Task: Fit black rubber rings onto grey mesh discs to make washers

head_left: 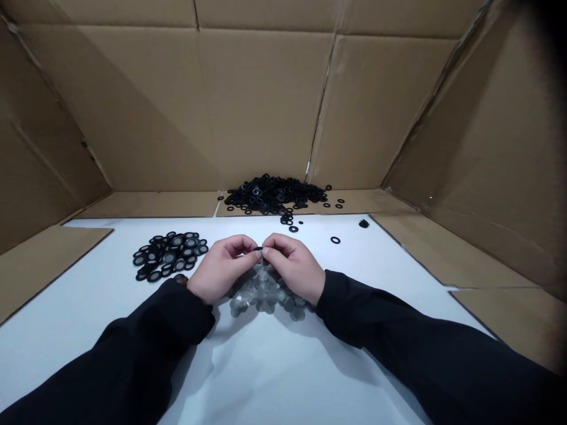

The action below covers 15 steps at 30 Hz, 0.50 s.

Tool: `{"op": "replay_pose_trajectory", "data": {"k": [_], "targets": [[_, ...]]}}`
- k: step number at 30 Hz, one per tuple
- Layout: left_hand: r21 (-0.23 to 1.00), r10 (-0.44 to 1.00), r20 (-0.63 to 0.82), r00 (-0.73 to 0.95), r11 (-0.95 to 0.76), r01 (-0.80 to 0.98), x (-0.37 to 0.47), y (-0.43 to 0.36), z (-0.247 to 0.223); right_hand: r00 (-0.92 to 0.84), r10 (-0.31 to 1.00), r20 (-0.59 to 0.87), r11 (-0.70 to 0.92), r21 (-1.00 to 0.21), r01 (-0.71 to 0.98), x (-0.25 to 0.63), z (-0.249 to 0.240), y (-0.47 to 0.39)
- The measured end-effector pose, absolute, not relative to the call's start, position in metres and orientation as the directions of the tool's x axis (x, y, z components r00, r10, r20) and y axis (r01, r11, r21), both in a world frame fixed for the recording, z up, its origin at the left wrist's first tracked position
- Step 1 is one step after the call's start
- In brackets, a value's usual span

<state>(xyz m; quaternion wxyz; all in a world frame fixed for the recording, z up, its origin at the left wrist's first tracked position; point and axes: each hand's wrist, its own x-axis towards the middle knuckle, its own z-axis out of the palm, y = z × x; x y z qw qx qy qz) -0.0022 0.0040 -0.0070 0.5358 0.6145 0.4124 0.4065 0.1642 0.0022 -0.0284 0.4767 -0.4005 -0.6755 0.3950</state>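
Note:
My left hand (225,265) and my right hand (295,263) meet in front of me, thumbs and fingers pinched together. Between their fingertips is a small black rubber ring (259,249), mostly hidden by the thumbs; whether a disc sits in it I cannot tell. Just below and partly behind the hands lies a heap of small grey mesh discs (268,293) on the white tabletop. To the left of my left hand is a pile of black rings with grey discs set in them (169,257).
At the back, a large heap of black rings (277,193) rests on a cardboard flap against the cardboard wall (266,100). Loose rings (335,240) and a small black lump (364,224) lie right of centre. Cardboard walls enclose the white tabletop (274,378) at left, back and right.

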Motion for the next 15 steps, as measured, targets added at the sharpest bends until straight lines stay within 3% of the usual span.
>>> {"op": "replay_pose_trajectory", "data": {"k": [15], "targets": [[0.964, 0.909, -0.069, 0.412, 0.167, -0.207, -0.0035, 0.0070, -0.0118, -0.240, 0.922, 0.302, 0.339, -0.932, 0.129, 0.1644, -0.0312, 0.0015]]}}
